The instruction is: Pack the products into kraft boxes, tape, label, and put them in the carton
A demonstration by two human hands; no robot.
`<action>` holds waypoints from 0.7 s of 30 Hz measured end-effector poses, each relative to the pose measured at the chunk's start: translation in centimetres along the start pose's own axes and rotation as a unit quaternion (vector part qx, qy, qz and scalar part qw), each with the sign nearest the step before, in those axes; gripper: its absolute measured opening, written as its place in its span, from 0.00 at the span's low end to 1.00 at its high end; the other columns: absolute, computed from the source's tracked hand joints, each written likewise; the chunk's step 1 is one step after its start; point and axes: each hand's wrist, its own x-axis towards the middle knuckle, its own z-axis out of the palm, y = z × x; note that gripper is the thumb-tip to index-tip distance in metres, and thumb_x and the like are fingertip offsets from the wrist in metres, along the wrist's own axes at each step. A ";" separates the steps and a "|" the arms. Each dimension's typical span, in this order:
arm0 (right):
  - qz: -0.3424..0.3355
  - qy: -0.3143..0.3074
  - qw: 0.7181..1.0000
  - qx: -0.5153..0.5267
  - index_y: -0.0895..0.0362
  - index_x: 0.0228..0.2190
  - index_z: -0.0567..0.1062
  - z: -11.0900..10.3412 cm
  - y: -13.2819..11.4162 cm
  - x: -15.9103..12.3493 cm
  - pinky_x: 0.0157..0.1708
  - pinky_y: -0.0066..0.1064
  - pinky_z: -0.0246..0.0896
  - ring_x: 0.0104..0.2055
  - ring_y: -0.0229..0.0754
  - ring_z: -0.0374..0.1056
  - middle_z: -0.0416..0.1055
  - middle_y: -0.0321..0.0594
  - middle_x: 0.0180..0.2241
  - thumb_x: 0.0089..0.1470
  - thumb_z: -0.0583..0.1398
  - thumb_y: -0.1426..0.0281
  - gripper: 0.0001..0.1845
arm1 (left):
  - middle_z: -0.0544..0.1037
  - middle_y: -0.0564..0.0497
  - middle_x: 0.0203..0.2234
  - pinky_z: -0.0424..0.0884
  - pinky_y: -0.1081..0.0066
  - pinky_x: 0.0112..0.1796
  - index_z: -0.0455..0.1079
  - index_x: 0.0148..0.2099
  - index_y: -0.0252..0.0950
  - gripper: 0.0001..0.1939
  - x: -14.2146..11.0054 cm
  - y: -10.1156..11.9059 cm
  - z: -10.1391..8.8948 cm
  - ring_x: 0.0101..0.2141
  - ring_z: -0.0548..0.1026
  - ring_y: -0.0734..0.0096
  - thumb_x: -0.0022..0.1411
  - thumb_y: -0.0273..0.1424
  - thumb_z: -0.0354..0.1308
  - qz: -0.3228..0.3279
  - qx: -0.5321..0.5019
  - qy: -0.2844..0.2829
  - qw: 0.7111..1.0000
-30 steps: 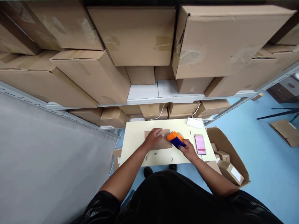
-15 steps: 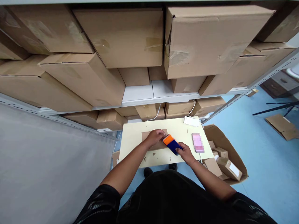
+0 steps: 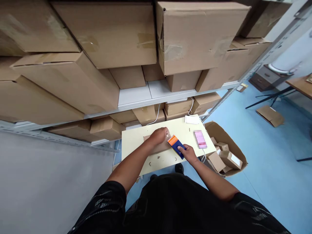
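Observation:
A flat brown cardboard box (image 3: 159, 148) lies on a small pale yellow table (image 3: 136, 143). My left hand (image 3: 159, 135) rests on top of the box, fingers curled at its right end. My right hand (image 3: 186, 152) grips an orange and blue tape dispenser (image 3: 175, 144), whose orange end touches the right end of the box beside my left fingers.
A pink phone (image 3: 200, 138) and a white charger (image 3: 191, 120) with cable lie on the table's right side. An open carton (image 3: 220, 133) of small parcels (image 3: 225, 157) stands on the blue floor at the right. Shelves stacked with large cardboard boxes (image 3: 200, 32) rise behind the table.
The tape dispenser has moved left from beside the phone to the box's right end. My left hand stays on the box. The view has swung to the right.

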 end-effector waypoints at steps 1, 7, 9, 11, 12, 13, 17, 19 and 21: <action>0.010 0.015 1.000 0.001 0.53 0.20 0.67 0.0 0.5 -0.9 0.23 0.29 0.51 0.22 0.37 0.56 0.62 0.31 0.18 0.49 0.65 0.41 0.30 | 0.80 0.45 0.40 0.67 0.64 0.45 0.76 0.41 0.39 0.11 0.2 -0.2 -0.2 0.41 0.74 0.57 0.67 0.36 0.53 0.001 -0.002 -0.002 1.000; 0.069 0.049 0.995 0.042 0.54 0.21 0.70 0.1 3.4 -5.3 0.23 0.29 0.52 0.22 0.37 0.58 0.65 0.33 0.18 0.48 0.65 0.41 0.30 | 0.81 0.44 0.40 0.68 0.65 0.46 0.77 0.41 0.39 0.10 1.5 -0.7 0.5 0.42 0.74 0.56 0.66 0.35 0.54 0.027 0.057 -0.087 0.994; 0.090 0.051 0.993 0.053 0.55 0.20 0.70 -0.3 4.6 -5.8 0.23 0.29 0.51 0.21 0.37 0.58 0.66 0.33 0.18 0.48 0.65 0.40 0.31 | 0.81 0.44 0.41 0.68 0.65 0.46 0.77 0.43 0.38 0.13 2.4 -0.9 1.1 0.43 0.75 0.57 0.67 0.34 0.52 0.028 0.080 -0.092 0.992; 0.125 0.043 0.988 0.074 0.55 0.20 0.71 -0.9 5.8 -6.0 0.23 0.29 0.53 0.21 0.38 0.60 0.67 0.34 0.18 0.47 0.65 0.39 0.31 | 0.82 0.44 0.42 0.68 0.66 0.45 0.78 0.43 0.37 0.14 3.4 -1.1 1.6 0.42 0.76 0.57 0.67 0.33 0.51 0.018 0.100 -0.094 0.990; 0.148 0.036 0.984 0.089 0.55 0.21 0.72 -1.2 6.4 -6.1 0.24 0.29 0.54 0.21 0.39 0.61 0.69 0.35 0.18 0.47 0.65 0.39 0.31 | 0.82 0.43 0.41 0.68 0.66 0.44 0.78 0.42 0.37 0.13 4.0 -1.2 1.8 0.42 0.76 0.57 0.67 0.33 0.52 0.010 0.108 -0.099 0.989; 0.171 0.028 0.979 0.106 0.56 0.21 0.73 -1.5 6.9 -6.2 0.24 0.30 0.56 0.22 0.40 0.63 0.71 0.36 0.19 0.47 0.65 0.39 0.32 | 0.82 0.43 0.41 0.68 0.66 0.43 0.78 0.41 0.36 0.12 4.7 -1.2 2.1 0.41 0.76 0.57 0.66 0.32 0.53 0.000 0.116 -0.109 0.987; 0.248 -0.028 0.952 0.177 0.57 0.24 0.77 -2.1 8.2 -6.1 0.27 0.33 0.63 0.24 0.44 0.70 0.77 0.42 0.23 0.49 0.65 0.39 0.32 | 0.82 0.42 0.38 0.69 0.66 0.42 0.79 0.38 0.37 0.12 7.9 0.1 3.5 0.40 0.78 0.56 0.65 0.35 0.55 -0.019 0.150 -0.161 0.975; 0.267 -0.068 0.939 0.206 0.57 0.25 0.79 -2.1 8.6 -5.8 0.29 0.34 0.67 0.26 0.46 0.73 0.79 0.45 0.26 0.52 0.63 0.39 0.32 | 0.82 0.41 0.36 0.70 0.65 0.43 0.80 0.37 0.37 0.14 9.8 1.2 4.9 0.40 0.78 0.55 0.66 0.37 0.55 -0.020 0.179 -0.195 0.964; 0.243 -0.076 0.946 0.202 0.57 0.26 0.80 -1.8 9.1 -5.4 0.29 0.36 0.69 0.27 0.48 0.75 0.80 0.46 0.26 0.54 0.62 0.39 0.33 | 0.82 0.40 0.35 0.71 0.64 0.44 0.80 0.36 0.36 0.13 11.7 1.9 6.5 0.40 0.79 0.53 0.64 0.38 0.59 -0.026 0.210 -0.234 0.949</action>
